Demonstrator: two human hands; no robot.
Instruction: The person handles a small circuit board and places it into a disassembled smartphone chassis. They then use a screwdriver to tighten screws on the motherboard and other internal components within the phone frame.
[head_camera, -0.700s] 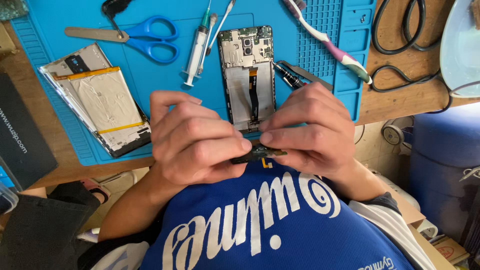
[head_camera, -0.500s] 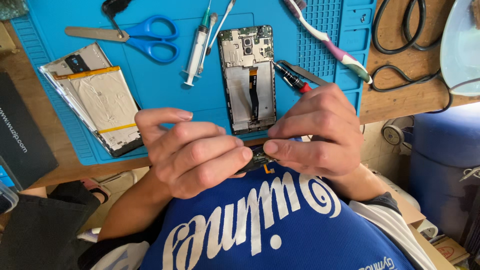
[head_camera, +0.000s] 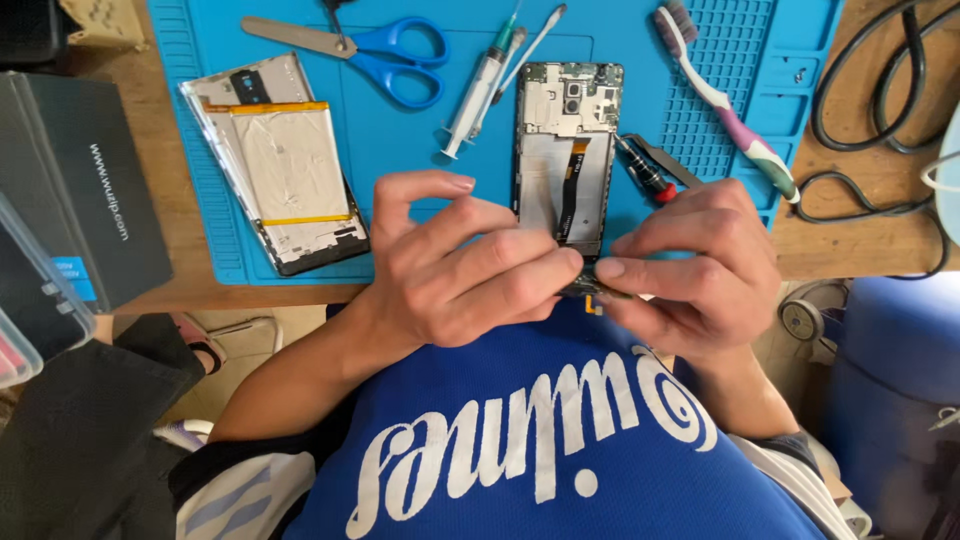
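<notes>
My left hand (head_camera: 465, 265) and my right hand (head_camera: 695, 270) meet above my lap at the near edge of the blue work mat (head_camera: 400, 200). Between their fingertips they pinch a small dark circuit part (head_camera: 592, 290), mostly hidden by the fingers. Just beyond the hands lies an opened phone frame (head_camera: 566, 150) with its boards and a flex cable showing. A phone battery on a back cover (head_camera: 285, 170) lies to the left on the mat.
On the mat lie blue scissors (head_camera: 385, 50), a syringe (head_camera: 480, 90), a toothbrush (head_camera: 720, 95), and a red-tipped screwdriver with tweezers (head_camera: 650, 170). A dark box (head_camera: 80, 190) stands at the left. Black cables (head_camera: 880, 110) lie on the wooden table at right.
Both hands have lifted slightly and the left fingers have spread, the index finger now raised. The small part stays pinched between the fingertips.
</notes>
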